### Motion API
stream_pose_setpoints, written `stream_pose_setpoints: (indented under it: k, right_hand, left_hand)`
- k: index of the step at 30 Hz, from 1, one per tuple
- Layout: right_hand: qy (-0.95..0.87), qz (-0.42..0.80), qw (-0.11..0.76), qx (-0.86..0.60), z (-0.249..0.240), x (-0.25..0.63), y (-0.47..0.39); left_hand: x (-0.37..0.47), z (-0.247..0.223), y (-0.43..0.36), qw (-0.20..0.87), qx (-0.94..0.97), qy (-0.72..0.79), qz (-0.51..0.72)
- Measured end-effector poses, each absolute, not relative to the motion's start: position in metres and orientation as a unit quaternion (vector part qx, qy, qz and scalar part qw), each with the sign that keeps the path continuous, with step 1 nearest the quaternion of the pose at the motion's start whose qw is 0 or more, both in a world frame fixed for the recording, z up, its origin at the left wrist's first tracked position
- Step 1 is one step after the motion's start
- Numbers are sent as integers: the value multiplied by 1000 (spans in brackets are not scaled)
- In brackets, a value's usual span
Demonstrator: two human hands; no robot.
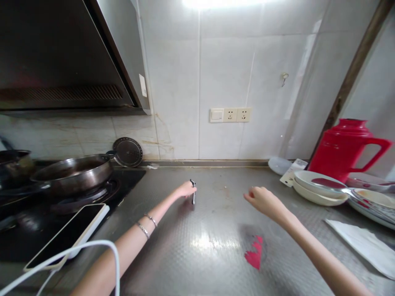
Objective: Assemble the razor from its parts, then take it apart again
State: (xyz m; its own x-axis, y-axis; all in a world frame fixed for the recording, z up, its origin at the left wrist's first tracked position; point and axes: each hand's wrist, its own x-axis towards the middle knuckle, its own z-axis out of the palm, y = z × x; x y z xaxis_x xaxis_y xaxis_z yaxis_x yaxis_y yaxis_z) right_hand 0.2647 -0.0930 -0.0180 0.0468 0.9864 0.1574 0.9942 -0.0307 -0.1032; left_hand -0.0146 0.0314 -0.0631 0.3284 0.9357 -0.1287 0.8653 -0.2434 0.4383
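My left hand [186, 189] is closed around a small slim metal tool [194, 196], silver with a dark upper end. It is held roughly upright over the steel counter [212, 222]; its exact kind is too small to make out. Two bracelets circle my left wrist. My right hand [264, 199] hovers over the counter to the right, fingers curled in with the thumb against them. Whatever may be inside those fingers is hidden. Below and nearer me, a torn piece of red paper [254, 253] lies flat on the counter, touched by neither hand.
On the left are a stove with a steel pan [74, 174] and a phone [66, 234] with a white cable [92, 243]. Stacked bowls [321, 197], a red thermos jug [342, 150] and a white paper sheet [364, 244] stand or lie right. Wall sockets [230, 115] are behind.
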Motion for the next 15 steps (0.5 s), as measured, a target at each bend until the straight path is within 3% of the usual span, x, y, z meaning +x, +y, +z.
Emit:
stream_pose_setpoints:
  k: [11, 15]
  right_hand:
    - [-607, 10, 22, -795, -66, 355, -78]
    - [-634, 74, 45, -768, -79, 369, -69]
  left_hand:
    - [-12, -71, 43, 156, 781, 605, 6]
    - [-11, -72, 40, 139, 773, 619, 1]
